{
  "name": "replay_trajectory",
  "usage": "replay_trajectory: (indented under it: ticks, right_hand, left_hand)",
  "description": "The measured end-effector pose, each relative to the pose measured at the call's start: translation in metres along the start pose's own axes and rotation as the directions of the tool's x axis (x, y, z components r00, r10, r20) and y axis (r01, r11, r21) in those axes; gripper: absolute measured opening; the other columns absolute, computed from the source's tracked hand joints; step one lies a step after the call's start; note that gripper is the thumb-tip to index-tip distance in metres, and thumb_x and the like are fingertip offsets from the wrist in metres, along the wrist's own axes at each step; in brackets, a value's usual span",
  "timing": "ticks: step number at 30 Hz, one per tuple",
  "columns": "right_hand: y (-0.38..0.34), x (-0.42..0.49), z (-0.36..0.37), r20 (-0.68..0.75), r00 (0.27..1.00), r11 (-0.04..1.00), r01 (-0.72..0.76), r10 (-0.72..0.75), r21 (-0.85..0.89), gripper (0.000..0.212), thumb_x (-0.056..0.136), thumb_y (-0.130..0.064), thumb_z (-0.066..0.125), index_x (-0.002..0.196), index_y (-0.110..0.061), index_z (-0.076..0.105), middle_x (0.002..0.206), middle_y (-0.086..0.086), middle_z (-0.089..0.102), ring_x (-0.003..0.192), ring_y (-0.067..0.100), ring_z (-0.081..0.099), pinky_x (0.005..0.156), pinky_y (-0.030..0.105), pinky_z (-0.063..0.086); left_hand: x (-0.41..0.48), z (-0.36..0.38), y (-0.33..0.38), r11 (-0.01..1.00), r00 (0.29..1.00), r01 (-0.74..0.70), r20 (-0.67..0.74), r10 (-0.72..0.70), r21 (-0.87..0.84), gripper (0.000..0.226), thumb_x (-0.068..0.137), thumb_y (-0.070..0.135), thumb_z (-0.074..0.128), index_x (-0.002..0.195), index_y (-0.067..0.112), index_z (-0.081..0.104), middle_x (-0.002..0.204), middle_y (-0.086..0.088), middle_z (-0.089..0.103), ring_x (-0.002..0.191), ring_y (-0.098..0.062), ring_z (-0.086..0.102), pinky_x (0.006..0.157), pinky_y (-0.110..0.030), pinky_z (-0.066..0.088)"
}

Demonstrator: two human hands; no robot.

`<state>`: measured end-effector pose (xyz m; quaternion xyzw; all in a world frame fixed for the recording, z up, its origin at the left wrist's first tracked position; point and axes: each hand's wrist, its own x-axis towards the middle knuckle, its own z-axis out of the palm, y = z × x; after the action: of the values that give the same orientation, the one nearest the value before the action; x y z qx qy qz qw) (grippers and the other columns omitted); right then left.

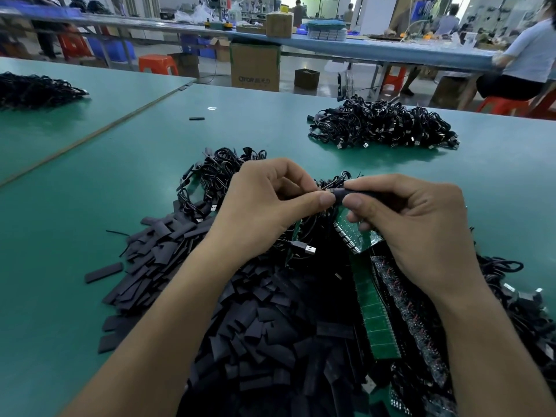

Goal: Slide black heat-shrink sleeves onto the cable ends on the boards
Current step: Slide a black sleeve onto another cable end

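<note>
Mid-frame, just above centre, we had both hands up over the mess. Our left hand [264, 203] was pinching a thin black cable end [328, 191] btw thumb and forefinger. Our right hand [421, 227] had a black heat-shrink sleeve [353, 194] nipped btw thumb and fingertips, its mouth right at the cable tip. Couldn't tell if the tip was inside the sleeve tbh, fingers were in the way.

Right under the right hand's fingers sat a green board [358, 236], tilted. More board strips [376, 311] ran down toward the lower right, half buried in black wiring.

The big sleeve pile [255, 311] filled the lower centre and spilled out left over the green table [90, 191]. A USB plug [310, 250] poked out just below the left hand.

Other stuff: a cable heap [382, 124] in the upper right, well apart from us, and another heap [36, 88] at the upper left edge. One stray sleeve [197, 118] lay alone left of centre, higher up the frame. Along the top there was a cardboard box [255, 67], an orange stool [158, 64], and a seated person [526, 61] at the far right.
</note>
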<state>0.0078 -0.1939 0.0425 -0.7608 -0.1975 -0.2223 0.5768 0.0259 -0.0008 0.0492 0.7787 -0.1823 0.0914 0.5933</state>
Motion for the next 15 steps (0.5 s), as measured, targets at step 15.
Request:
replay_trajectory:
  ticks: [15]
  right_hand:
    - [-0.0062,0.0,0.0059,-0.039,0.999,0.997,-0.004,0.007,0.073,0.021,0.083,-0.008,0.078,0.092,-0.027,0.076,0.079,-0.006,0.077,0.063,0.014,0.071,0.058,0.017,0.053]
  left_hand:
    - [0.0027,-0.0014,-0.0026,0.999,0.992,0.038,0.119,-0.039,0.017,0.018,0.095,0.025,0.066,0.083,0.016,0.075,0.072,0.002,0.075,0.062,-0.01,0.063,0.062,-0.024,0.054]
